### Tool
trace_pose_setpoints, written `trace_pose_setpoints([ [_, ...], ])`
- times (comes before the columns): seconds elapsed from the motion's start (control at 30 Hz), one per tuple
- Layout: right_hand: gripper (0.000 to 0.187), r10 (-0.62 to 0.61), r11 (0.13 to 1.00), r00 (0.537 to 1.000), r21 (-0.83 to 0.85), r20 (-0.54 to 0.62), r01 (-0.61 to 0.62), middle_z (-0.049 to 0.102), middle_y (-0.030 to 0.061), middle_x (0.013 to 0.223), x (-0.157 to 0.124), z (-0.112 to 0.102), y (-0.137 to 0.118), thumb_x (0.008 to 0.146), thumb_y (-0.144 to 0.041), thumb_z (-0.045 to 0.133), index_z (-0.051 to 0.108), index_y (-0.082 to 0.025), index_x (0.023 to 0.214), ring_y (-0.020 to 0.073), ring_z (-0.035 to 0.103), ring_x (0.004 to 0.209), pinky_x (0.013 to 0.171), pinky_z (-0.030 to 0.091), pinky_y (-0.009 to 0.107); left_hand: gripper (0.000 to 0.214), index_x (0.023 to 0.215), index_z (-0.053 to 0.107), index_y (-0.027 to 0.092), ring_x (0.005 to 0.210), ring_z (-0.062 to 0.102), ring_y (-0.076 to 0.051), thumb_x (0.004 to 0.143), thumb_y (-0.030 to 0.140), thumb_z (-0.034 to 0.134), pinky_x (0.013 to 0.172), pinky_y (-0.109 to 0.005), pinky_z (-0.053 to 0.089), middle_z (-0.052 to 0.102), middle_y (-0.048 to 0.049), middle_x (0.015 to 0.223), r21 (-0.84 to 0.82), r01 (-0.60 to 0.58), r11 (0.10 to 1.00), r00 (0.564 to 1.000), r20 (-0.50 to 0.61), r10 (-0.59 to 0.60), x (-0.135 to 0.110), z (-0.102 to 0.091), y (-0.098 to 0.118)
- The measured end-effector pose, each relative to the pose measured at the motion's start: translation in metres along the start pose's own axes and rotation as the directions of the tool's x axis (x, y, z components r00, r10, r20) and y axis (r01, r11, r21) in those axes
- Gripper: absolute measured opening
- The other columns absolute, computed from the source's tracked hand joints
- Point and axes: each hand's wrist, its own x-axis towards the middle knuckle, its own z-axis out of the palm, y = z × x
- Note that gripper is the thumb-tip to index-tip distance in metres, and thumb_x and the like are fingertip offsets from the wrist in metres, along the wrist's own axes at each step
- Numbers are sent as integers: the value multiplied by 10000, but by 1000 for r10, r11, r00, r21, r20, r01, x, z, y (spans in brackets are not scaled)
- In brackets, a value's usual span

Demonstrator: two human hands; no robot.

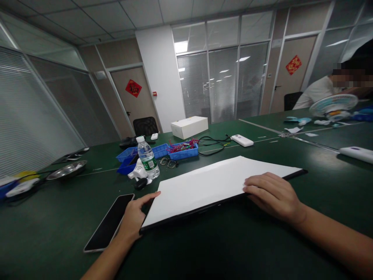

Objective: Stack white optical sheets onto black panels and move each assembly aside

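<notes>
A large flat white panel with a thin black edge (201,188) is tilted in front of me; whether its white face is a separate sheet I cannot tell. My left hand (135,214) grips its left side, thumb on the top face and the other fingers mostly hidden. At the near edge, right of the middle, my right hand (274,196) has its fingers closed on the panel, with the thumb out of sight. A dark-screened smartphone (109,223) lies flat on the table, partly behind my left wrist.
On the green table (52,221) stand a water bottle (148,159), blue trays (183,152) with red wires, and a white box (190,127). Eyeglasses (169,162), black cables (212,142) and a metal bowl (67,171) lie around. Another person (317,91) sits far right behind a fan (333,105).
</notes>
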Motion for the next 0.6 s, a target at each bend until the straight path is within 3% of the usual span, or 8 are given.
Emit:
trace_pose_setpoints([
  [0.27, 270, 20, 999, 999, 42, 29, -21, 717, 70, 1027, -3, 6, -1, 851, -54, 700, 657, -165, 1093, 174, 685, 981, 810, 557, 332, 669, 1347, 718, 238, 1266, 673, -365, 756, 546, 774, 1099, -468, 528, 721, -92, 1354, 44, -48, 998, 999, 6, 47, 1, 8, -4],
  [0.4, 253, 48, 999, 998, 2, 36, -49, 717, 69, 1040, 1, 5, 1, 851, -46, 692, 654, -159, 1074, 173, 681, 979, 815, 542, 330, 745, 1446, 625, 179, 1217, 705, -347, 791, 514, 737, 1047, -451, 564, 727, -114, 1342, -30, 44, 999, 999, -15, -44, 3, 7, 6],
  [0.5, 222, 108, 992, 993, -67, 52, -104, 713, 57, 1046, 16, -4, 6, 880, -87, 677, 648, -173, 1082, 172, 675, 957, 815, 531, 334, 782, 1490, 566, 140, 1174, 725, -334, 807, 493, 712, 987, -438, 589, 753, -130, 1288, -91, 86, 992, 995, -32, -90, 3, 2, 14],
  [0.6, 152, 156, 976, 987, -161, 44, -147, 711, 50, 1027, 30, -23, 9, 921, -168, 646, 658, -190, 1071, 175, 669, 897, 806, 527, 343, 632, 1435, 620, 177, 1019, 771, -303, 867, 451, 643, 889, -416, 610, 771, -107, 1253, -50, 83, 995, 995, -45, -86, 1, 0, 17],
])
